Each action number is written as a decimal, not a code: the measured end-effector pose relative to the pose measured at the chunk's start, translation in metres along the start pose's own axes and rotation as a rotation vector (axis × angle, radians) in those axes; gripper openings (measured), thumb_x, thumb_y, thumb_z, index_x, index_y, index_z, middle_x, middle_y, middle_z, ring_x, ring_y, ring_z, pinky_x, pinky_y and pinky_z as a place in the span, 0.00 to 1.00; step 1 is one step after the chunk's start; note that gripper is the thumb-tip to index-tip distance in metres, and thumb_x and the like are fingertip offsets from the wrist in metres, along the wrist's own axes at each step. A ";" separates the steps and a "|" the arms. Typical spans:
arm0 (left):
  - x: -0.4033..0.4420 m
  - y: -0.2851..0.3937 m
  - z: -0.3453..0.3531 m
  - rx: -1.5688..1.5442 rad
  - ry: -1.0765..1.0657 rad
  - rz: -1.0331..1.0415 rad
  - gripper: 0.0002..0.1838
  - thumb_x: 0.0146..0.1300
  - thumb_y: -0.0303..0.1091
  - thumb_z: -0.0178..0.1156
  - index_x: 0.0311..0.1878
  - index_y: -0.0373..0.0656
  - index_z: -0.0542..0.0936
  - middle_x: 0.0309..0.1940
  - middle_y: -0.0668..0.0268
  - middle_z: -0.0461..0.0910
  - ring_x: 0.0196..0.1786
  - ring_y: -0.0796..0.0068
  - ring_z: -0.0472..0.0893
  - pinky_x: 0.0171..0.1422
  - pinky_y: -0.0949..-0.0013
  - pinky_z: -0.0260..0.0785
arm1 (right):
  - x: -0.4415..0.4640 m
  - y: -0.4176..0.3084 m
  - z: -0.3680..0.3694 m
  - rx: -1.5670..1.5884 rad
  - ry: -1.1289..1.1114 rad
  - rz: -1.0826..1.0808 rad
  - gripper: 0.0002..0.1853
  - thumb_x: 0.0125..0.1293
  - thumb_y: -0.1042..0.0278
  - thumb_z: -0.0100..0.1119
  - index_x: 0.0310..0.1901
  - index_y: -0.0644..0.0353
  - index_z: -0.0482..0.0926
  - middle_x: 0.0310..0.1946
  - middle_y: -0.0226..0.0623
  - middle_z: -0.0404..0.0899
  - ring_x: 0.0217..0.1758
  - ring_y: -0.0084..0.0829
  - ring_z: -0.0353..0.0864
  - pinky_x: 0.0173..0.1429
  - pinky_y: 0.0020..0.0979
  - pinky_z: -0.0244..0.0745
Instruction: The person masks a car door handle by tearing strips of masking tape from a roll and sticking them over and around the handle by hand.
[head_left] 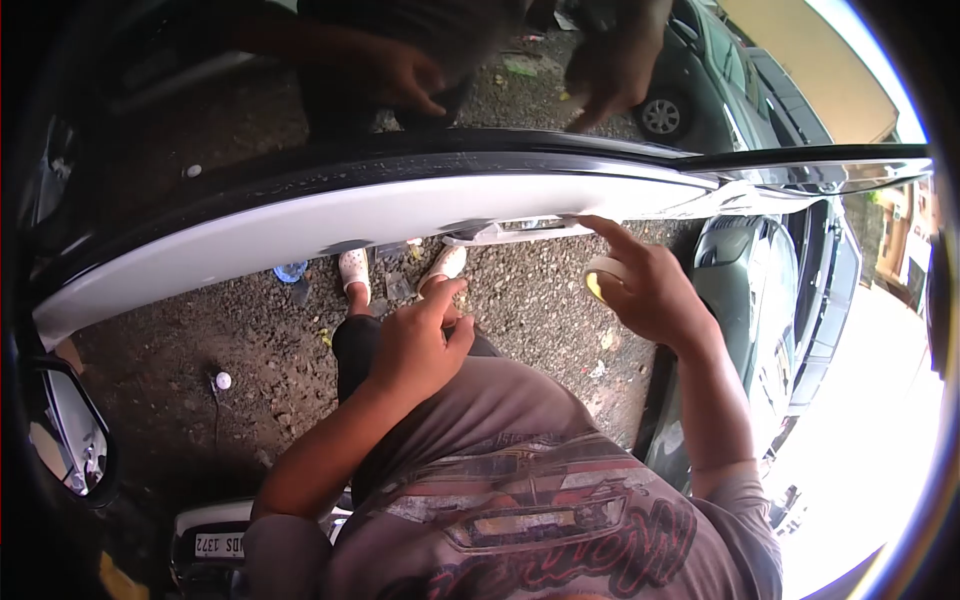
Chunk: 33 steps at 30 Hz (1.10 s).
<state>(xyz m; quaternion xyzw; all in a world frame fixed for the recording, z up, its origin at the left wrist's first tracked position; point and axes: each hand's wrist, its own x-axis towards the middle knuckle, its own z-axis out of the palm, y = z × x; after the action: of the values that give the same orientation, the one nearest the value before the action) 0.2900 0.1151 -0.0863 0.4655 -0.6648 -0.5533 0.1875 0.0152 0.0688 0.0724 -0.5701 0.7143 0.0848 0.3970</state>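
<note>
My right hand (655, 290) holds a roll of tape (598, 277), pale outside and yellow within, against its curled fingers. Its stretched index finger reaches the white car door (400, 218) at the right end of the door handle (530, 230); whether it presses on the panel is hard to tell. Over my lap, my left hand (425, 345) hangs apart from the door with nothing visible in it. Its index finger and thumb are spread, and the other fingers are partly hidden.
Dark window glass (250, 130) above the door reflects both hands. A side mirror (70, 430) juts out at the left. Parked cars stand at the right (745, 300) and behind me (215, 535). Gravel (520, 310) with scattered litter lies around my pale clogs (355, 270).
</note>
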 end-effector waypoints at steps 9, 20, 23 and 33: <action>0.003 0.007 -0.008 -0.018 -0.011 0.046 0.20 0.69 0.30 0.71 0.62 0.40 0.84 0.33 0.58 0.91 0.36 0.56 0.93 0.43 0.56 0.84 | -0.032 0.019 0.010 0.086 -0.015 0.002 0.33 0.71 0.73 0.60 0.79 0.54 0.70 0.39 0.46 0.90 0.44 0.43 0.93 0.53 0.42 0.85; 0.013 0.051 -0.006 -0.071 -0.002 0.124 0.27 0.66 0.24 0.73 0.69 0.38 0.84 0.47 0.59 0.87 0.42 0.72 0.87 0.42 0.69 0.81 | -0.039 0.030 0.088 0.674 -0.017 -0.309 0.36 0.71 0.80 0.60 0.79 0.63 0.63 0.50 0.57 0.90 0.57 0.55 0.92 0.62 0.46 0.84; 0.023 0.048 -0.002 0.185 0.037 0.201 0.30 0.65 0.25 0.73 0.72 0.41 0.83 0.46 0.58 0.87 0.40 0.66 0.87 0.45 0.62 0.82 | -0.042 0.041 0.090 0.699 0.007 -0.284 0.36 0.70 0.79 0.60 0.79 0.60 0.63 0.48 0.56 0.90 0.53 0.60 0.91 0.59 0.50 0.84; 0.060 0.068 0.009 0.610 -0.182 -0.069 0.40 0.71 0.40 0.69 0.82 0.46 0.65 0.43 0.46 0.91 0.42 0.36 0.90 0.48 0.39 0.82 | -0.049 0.095 0.107 0.744 -0.002 -0.234 0.37 0.71 0.80 0.59 0.81 0.57 0.62 0.51 0.54 0.91 0.55 0.51 0.93 0.62 0.44 0.83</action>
<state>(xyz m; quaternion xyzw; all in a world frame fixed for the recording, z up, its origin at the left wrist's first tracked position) 0.2252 0.0676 -0.0432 0.4709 -0.7980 -0.3739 -0.0398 -0.0165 0.1990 0.0013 -0.4646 0.6260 -0.2253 0.5843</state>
